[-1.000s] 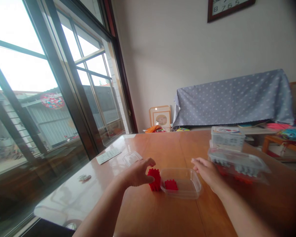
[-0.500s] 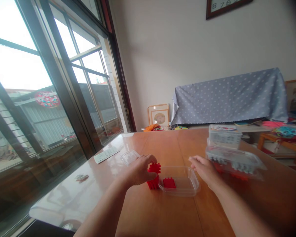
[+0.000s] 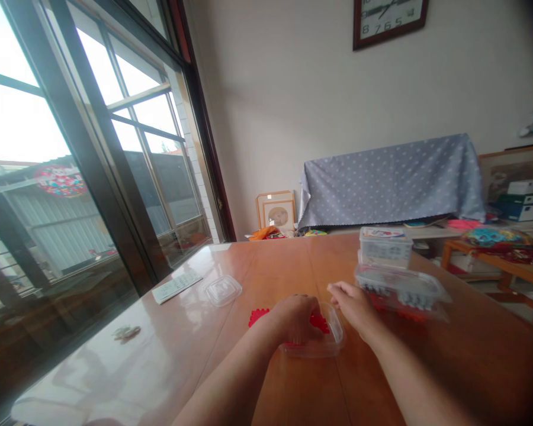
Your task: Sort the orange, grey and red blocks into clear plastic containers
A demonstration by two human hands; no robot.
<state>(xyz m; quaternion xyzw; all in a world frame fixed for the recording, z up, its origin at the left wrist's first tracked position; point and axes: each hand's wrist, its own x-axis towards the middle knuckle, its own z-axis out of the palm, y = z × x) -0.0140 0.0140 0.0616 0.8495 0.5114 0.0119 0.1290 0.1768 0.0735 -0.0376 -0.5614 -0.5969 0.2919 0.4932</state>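
Clear plastic tray [image 3: 324, 349], red plastic block [image 3: 318, 322] inside under left hand [image 3: 295, 319], fingers curled over it, grip unclear, second red block [image 3: 258, 317] on wooden table [image 3: 320, 384] just outside, right hand [image 3: 353, 307] empty, fingers loosely extended near tray rim

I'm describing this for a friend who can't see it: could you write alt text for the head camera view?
A person's left hand is over a clear plastic tub with red toy blocks on a wooden table, and the right hand is beside the tub. Two clear boxes sit nearby, below a wall clock.
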